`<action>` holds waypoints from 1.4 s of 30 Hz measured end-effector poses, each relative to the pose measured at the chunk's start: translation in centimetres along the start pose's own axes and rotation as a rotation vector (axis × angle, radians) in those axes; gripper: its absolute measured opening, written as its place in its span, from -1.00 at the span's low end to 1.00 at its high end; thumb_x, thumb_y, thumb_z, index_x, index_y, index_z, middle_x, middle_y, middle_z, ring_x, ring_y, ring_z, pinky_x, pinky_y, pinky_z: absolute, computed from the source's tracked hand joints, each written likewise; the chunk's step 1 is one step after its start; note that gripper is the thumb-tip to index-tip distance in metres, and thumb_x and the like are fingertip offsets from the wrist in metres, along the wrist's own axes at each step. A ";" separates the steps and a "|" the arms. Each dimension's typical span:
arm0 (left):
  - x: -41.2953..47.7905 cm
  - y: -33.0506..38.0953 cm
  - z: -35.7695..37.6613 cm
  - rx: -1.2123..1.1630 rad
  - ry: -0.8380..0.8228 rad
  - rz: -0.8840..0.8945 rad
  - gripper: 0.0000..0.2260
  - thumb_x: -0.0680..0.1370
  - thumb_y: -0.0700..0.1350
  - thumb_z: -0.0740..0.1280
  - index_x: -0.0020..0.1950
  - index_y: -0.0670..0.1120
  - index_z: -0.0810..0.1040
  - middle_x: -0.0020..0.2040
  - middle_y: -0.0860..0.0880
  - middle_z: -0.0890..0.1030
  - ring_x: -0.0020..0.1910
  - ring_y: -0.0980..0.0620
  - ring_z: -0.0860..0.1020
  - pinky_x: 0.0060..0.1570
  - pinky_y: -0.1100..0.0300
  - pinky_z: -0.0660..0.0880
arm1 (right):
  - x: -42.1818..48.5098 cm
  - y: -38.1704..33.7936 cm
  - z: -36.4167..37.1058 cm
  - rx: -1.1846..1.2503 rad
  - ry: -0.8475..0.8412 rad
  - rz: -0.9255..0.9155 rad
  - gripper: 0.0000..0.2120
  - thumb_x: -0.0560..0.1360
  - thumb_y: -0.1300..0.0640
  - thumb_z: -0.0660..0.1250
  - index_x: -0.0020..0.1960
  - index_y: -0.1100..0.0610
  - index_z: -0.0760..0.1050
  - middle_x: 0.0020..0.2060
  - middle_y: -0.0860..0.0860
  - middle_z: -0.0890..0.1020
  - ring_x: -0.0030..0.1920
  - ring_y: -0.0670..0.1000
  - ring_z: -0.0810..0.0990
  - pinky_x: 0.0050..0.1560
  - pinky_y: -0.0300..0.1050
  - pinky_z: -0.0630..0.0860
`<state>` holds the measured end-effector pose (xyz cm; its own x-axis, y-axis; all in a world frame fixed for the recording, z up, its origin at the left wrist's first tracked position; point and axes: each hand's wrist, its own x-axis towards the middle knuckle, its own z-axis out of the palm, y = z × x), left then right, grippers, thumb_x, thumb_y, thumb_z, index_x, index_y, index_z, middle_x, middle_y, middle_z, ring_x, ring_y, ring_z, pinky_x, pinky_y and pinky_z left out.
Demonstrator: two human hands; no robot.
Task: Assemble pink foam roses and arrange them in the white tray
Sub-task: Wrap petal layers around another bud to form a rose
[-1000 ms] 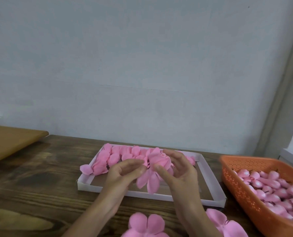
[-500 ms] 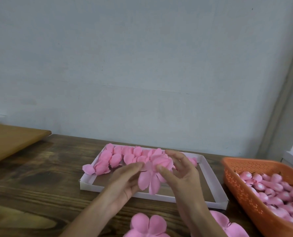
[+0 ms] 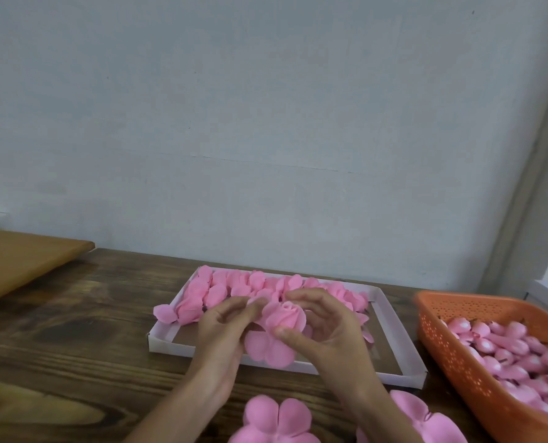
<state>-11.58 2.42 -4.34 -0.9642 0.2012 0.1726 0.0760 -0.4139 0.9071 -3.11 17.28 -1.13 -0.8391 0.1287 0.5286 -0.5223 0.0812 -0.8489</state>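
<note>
At frame centre the left hand (image 3: 223,329) and right hand (image 3: 328,329) hold a rose (image 3: 284,317) over the tray (image 3: 170,343), fingers (image 3: 242,306) curled and pinching its petals. They block part of the row (image 3: 221,287) behind. A basket (image 3: 448,353) of buds (image 3: 519,350) sits lower right, and flat petals (image 3: 276,418) lie on the worktop (image 3: 74,330) at the bottom.

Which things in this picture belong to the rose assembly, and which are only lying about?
Belong to the job: half-made rose held by the left hand and right hand; white tray with finished roses; orange basket of rose buds; loose petal pieces.
Lying about: lighter wooden board at the far left.
</note>
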 end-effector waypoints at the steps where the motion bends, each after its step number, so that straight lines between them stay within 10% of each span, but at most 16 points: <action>1: -0.1 -0.1 0.1 0.005 0.012 0.017 -0.56 0.28 0.13 0.68 -0.01 -0.12 0.76 0.00 -0.18 0.75 0.02 -0.14 0.70 0.04 -0.04 0.61 | 0.0 -0.1 0.0 -0.022 -0.010 -0.002 -0.62 0.40 0.30 0.60 0.13 -0.01 0.64 0.04 0.06 0.74 0.08 0.07 0.73 0.01 -0.18 0.64; 9: -0.9 0.5 0.6 0.068 -0.047 0.184 -0.70 0.30 0.11 0.57 -0.10 -0.05 0.78 -0.12 -0.10 0.75 -0.12 0.05 0.72 -0.16 0.28 0.61 | 0.0 -0.3 0.0 -0.156 0.039 -0.010 -0.61 0.37 0.17 0.63 0.12 -0.11 0.63 0.03 -0.02 0.74 0.02 0.04 0.74 -0.05 -0.01 0.70; 25: -0.2 1.2 -0.2 0.090 -0.255 0.095 -0.51 0.36 0.16 0.61 0.23 0.00 0.70 0.17 -0.17 0.72 0.21 -0.16 0.67 0.17 -0.12 0.60 | 0.5 -0.2 -0.9 0.022 0.155 -0.009 -0.65 0.34 0.22 0.62 0.09 0.05 0.69 0.02 0.06 0.76 0.06 0.08 0.74 -0.01 -0.18 0.65; 31: 0.1 0.4 -0.1 0.094 -0.187 0.012 -0.64 0.30 -0.07 0.72 -0.01 -0.18 0.75 -0.01 -0.26 0.74 -0.04 -0.17 0.71 -0.10 0.06 0.67 | 0.8 -0.4 -2.2 0.068 0.184 0.063 -0.66 0.38 0.29 0.56 0.15 0.17 0.66 0.03 0.09 0.75 0.07 0.10 0.74 0.00 -0.06 0.69; 42: -1.1 0.5 1.1 -0.089 -0.057 -0.022 -0.41 0.32 0.24 0.62 -0.03 -0.28 0.66 0.00 -0.40 0.65 -0.03 -0.33 0.64 0.03 -0.22 0.57 | 0.4 -0.5 -0.9 -0.102 0.064 0.047 -0.66 0.39 0.35 0.59 0.11 0.09 0.68 0.01 0.01 0.76 0.05 0.02 0.74 -0.05 -0.20 0.65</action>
<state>-10.21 2.92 -3.67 -0.9492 0.2603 0.1766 0.0294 -0.4856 0.8737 -3.02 18.18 -0.54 -0.8491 0.1973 0.4901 -0.4618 0.1735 -0.8699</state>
